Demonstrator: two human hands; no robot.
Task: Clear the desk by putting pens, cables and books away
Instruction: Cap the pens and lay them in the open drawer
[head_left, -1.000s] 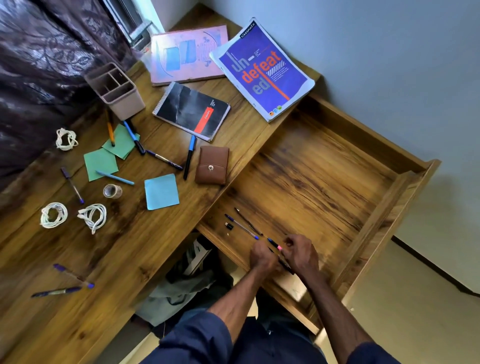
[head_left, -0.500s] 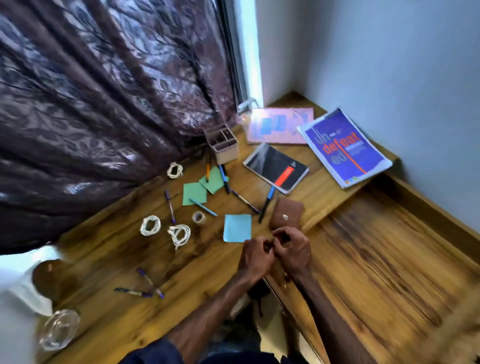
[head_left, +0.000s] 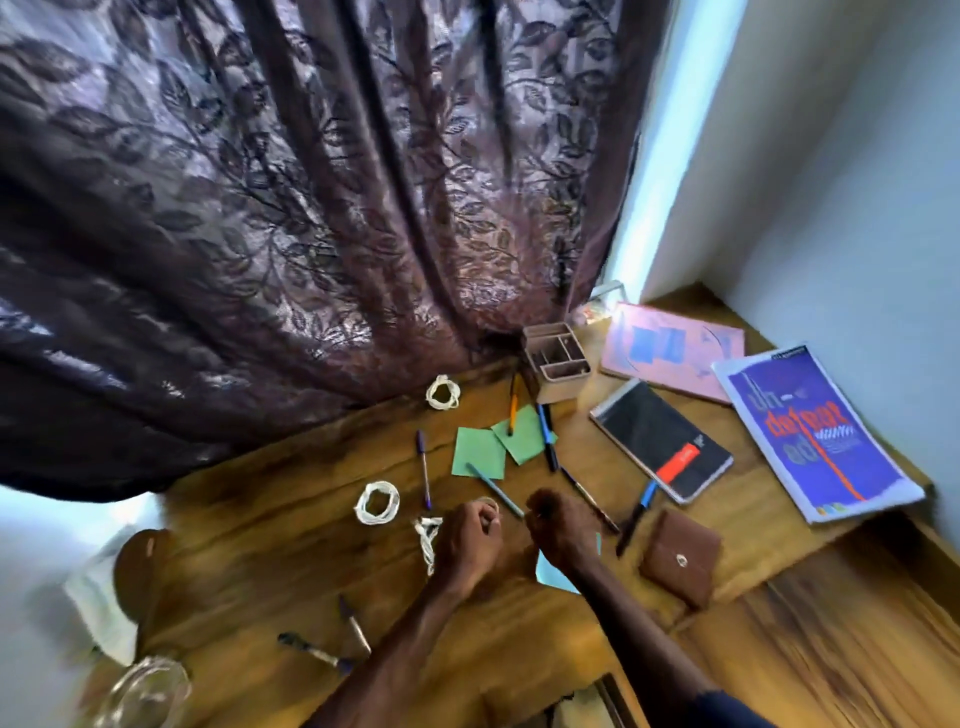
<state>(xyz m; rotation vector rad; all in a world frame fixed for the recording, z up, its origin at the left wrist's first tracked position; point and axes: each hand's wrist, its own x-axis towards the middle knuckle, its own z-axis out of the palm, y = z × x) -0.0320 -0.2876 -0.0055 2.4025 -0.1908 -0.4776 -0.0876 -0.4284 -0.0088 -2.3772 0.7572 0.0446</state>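
Observation:
My left hand (head_left: 470, 540) and right hand (head_left: 561, 530) hover side by side over the middle of the wooden desk (head_left: 260, 545), both with curled fingers. Blur hides whether either holds anything. A white coiled cable (head_left: 427, 535) lies just left of my left hand. Two more coils (head_left: 377, 501) (head_left: 442, 392) lie farther back. A light blue pen (head_left: 493, 488) lies between my hands, and a purple pen (head_left: 423, 467) and an orange pen (head_left: 513, 410) lie beyond. At the right are a black notebook (head_left: 660, 441), a blue book (head_left: 815, 431) and a pink book (head_left: 670, 353).
A beige pen holder (head_left: 556, 358) stands by the dark curtain (head_left: 311, 208). Green sticky notes (head_left: 478, 452), a tape roll (head_left: 485, 501) and a brown wallet (head_left: 680, 564) lie about. The open drawer (head_left: 857, 649) is lower right. Two pens (head_left: 356, 626) and a glass jar (head_left: 140, 691) sit near the front.
My hands have left the open drawer and moved left over the desk top, past the wallet. The view has swung up and left toward the curtain.

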